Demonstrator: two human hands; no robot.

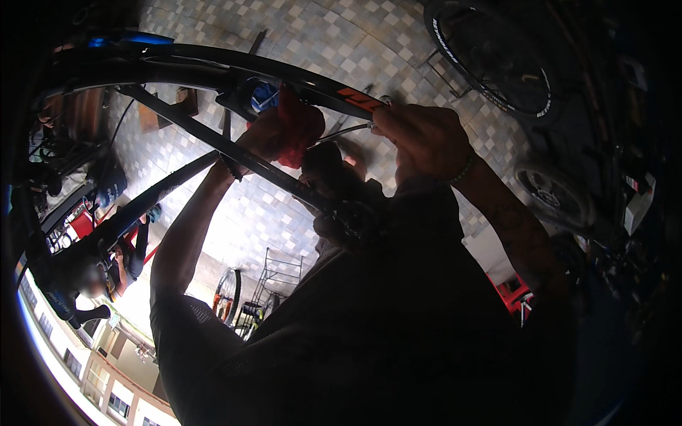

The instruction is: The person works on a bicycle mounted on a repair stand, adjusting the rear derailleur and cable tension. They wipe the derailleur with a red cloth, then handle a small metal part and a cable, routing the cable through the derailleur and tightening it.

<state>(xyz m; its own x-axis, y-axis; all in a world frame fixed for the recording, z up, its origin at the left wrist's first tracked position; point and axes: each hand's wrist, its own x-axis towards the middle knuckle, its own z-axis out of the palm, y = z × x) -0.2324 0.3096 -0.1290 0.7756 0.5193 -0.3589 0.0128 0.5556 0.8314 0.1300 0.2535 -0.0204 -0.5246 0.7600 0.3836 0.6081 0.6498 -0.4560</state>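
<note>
A dark bicycle frame [192,58] with an orange marking stretches across the upper left. My left hand [264,136] reaches past a thin frame tube [186,122], its fingers closed on a red cloth [302,122] below the upper tube. A slim dark cable [343,132] bends from beside the cloth to my right hand [425,136]. The right fingertips pinch the cable's end close to the orange marking; whether they also touch the tube cannot be made out. Deep shadow hides most of the crank area [348,216].
A bicycle wheel [447,53] stands at the upper right, another wheel [550,195] below it. At lower left another person [128,266] is near red items. A wire rack [283,266] and an orange-rimmed wheel [227,295] are on the tiled floor [355,35] side.
</note>
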